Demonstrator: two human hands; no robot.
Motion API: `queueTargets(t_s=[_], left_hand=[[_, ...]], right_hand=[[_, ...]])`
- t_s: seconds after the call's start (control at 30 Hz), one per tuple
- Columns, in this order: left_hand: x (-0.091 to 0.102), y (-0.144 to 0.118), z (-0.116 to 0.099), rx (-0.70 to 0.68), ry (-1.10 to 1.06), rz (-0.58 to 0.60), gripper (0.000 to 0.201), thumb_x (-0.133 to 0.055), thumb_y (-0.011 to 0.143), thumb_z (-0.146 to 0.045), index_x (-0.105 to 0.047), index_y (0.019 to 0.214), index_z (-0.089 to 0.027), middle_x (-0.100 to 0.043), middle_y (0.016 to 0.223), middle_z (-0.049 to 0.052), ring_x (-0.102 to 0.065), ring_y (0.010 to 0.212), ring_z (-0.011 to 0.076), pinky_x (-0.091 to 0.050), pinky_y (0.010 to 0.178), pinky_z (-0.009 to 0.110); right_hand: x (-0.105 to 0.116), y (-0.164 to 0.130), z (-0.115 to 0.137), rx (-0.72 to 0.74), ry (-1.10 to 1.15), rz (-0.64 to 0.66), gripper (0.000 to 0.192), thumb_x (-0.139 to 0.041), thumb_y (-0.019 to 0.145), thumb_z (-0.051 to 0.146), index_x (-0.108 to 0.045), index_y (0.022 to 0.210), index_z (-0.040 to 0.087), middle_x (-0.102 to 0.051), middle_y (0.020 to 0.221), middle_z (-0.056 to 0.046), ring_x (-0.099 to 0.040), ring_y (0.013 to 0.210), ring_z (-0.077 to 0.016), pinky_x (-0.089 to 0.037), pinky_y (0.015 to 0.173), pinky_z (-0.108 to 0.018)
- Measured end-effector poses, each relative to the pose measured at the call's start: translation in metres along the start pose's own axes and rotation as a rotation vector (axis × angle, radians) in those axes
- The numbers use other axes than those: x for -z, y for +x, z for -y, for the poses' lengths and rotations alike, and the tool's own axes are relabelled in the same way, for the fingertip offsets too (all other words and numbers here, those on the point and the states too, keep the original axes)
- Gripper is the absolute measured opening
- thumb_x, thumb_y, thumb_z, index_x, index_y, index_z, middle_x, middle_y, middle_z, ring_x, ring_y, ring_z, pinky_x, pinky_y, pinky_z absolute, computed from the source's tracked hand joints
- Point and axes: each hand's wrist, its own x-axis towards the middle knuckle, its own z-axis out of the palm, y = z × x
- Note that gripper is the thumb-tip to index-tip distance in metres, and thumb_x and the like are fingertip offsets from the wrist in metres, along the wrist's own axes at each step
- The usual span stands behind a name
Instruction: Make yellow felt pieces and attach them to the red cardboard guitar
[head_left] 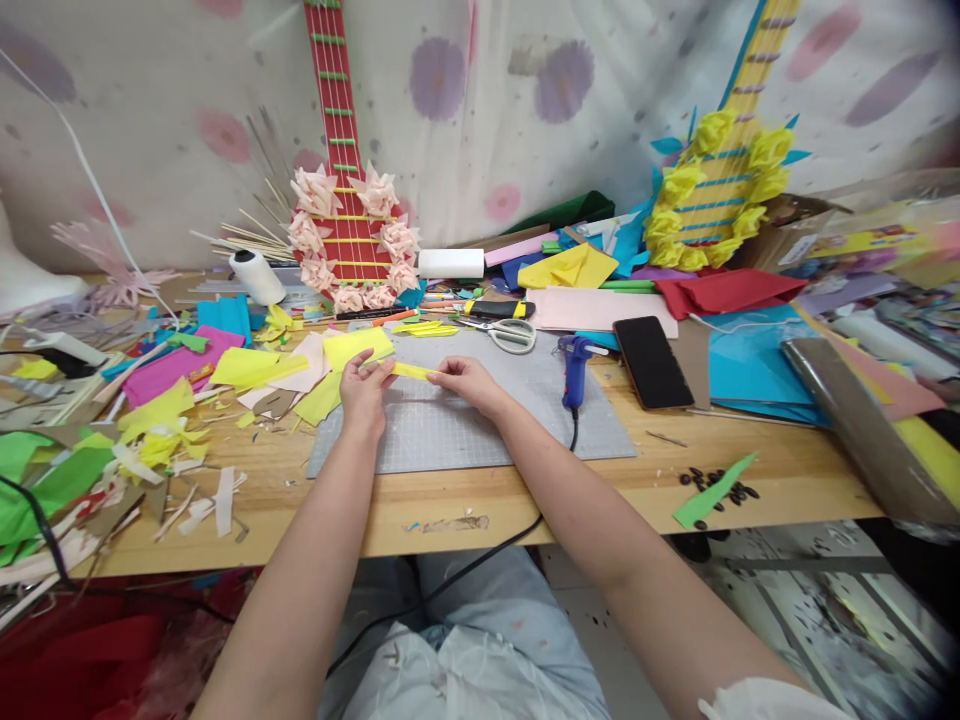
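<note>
A narrow yellow paper strip (412,371) is stretched level between my two hands, above the grey cutting mat (450,440). My left hand (365,388) pinches its left end, and my right hand (466,382) pinches the right end. Just behind my left hand lies a flat yellow paper piece (358,346). Several thin yellow strips (425,328) rest at the mat's back edge, beside the scissors (512,335). To the right of my right hand, a blue glue gun (574,370) lies on the mat, its cord running toward my lap.
A red paper guitar (346,240) with pink flowers and a yellow one (712,190) with yellow flowers stand at the back. A phone (653,362) lies right of the glue gun. Paper scraps (161,420) crowd the left; dark beads or seeds (739,492) sit front right.
</note>
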Motion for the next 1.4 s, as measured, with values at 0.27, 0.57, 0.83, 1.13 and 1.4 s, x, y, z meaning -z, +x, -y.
queueTargets(t_s=[0.27, 0.57, 0.83, 1.13, 1.4], left_hand=[[0.001, -0.001, -0.002, 0.001, 0.055, 0.034, 0.039, -0.067, 0.06, -0.014, -0.057, 0.098, -0.016, -0.062, 0.069, 0.001, -0.063, 0.075, 0.0132, -0.05, 0.067, 0.025], [0.004, 0.0, -0.006, -0.048, 0.1, -0.031, 0.036, -0.061, 0.064, -0.017, -0.058, 0.1, -0.016, -0.061, 0.066, 0.0, -0.063, 0.069, 0.0128, -0.05, 0.059, 0.024], [0.003, -0.003, 0.0, 0.015, 0.148, 0.218, 0.062, -0.073, 0.054, -0.021, -0.046, 0.109, -0.018, -0.063, 0.079, 0.002, -0.062, 0.073, 0.0135, -0.052, 0.066, 0.028], [0.001, -0.005, 0.007, 0.003, 0.141, 0.221, 0.056, -0.073, 0.049, -0.018, -0.045, 0.098, -0.017, -0.058, 0.064, -0.003, -0.058, 0.062, 0.0109, -0.053, 0.064, 0.03], [0.001, -0.005, 0.002, 0.034, 0.116, 0.15, 0.051, -0.072, 0.05, -0.012, -0.044, 0.093, -0.017, -0.056, 0.065, -0.004, -0.059, 0.06, 0.01, -0.053, 0.064, 0.029]], right_hand=[[0.003, 0.0, 0.0, -0.023, 0.018, 0.024, 0.034, -0.067, 0.056, 0.046, -0.052, 0.062, 0.016, -0.049, 0.056, 0.004, -0.038, 0.051, -0.0061, -0.028, 0.052, -0.022], [0.006, -0.001, 0.0, -0.023, 0.012, 0.078, 0.027, -0.063, 0.062, 0.042, -0.054, 0.065, 0.016, -0.048, 0.055, 0.005, -0.039, 0.05, -0.0061, -0.029, 0.05, -0.021], [0.011, -0.003, 0.0, -0.007, 0.009, 0.073, 0.026, -0.062, 0.063, 0.041, -0.053, 0.066, 0.016, -0.048, 0.058, 0.005, -0.038, 0.051, -0.0058, -0.03, 0.049, -0.02], [0.005, -0.004, 0.006, 0.122, -0.078, 0.004, 0.022, -0.056, 0.068, 0.038, -0.059, 0.07, 0.016, -0.053, 0.066, 0.003, -0.043, 0.063, -0.0079, -0.033, 0.061, -0.022], [0.011, -0.003, 0.005, 0.058, -0.1, -0.026, 0.024, -0.057, 0.066, 0.039, -0.061, 0.071, 0.016, -0.054, 0.064, 0.003, -0.044, 0.061, -0.0082, -0.033, 0.06, -0.023]])
